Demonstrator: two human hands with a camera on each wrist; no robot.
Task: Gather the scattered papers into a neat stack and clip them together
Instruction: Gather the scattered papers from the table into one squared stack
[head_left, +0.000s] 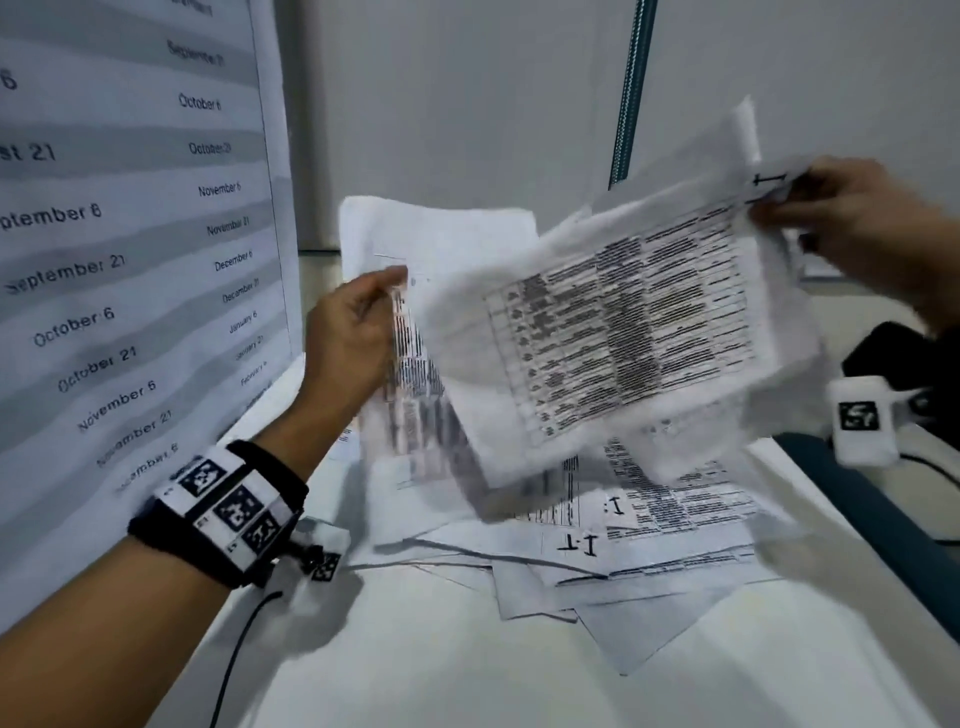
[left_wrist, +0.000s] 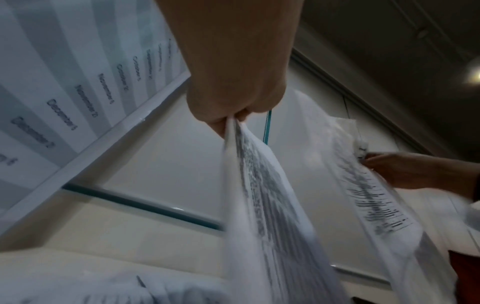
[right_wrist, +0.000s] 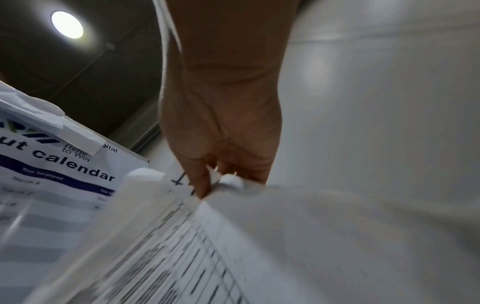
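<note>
My left hand (head_left: 358, 322) pinches the upper edge of a few printed sheets (head_left: 415, 395) that hang upright above the desk; the left wrist view shows the same sheets (left_wrist: 262, 195) drooping from my fingers (left_wrist: 223, 121). My right hand (head_left: 852, 218) pinches the corner of a sheet with a printed table (head_left: 623, 332), held tilted and blurred to the right of the left bundle. In the right wrist view my fingers (right_wrist: 205, 185) grip that sheet (right_wrist: 233, 257) at its top edge. More loose papers (head_left: 623, 530) lie overlapping on the white desk (head_left: 415, 665). No clip is visible.
A large calendar poster (head_left: 130, 249) stands against the partition on the left. A teal partition post (head_left: 631, 88) rises at the back. At the right lies a dark object (head_left: 893, 348), with a teal desk edge (head_left: 872, 514) below it. A black cable (head_left: 234, 654) trails from my left wristband.
</note>
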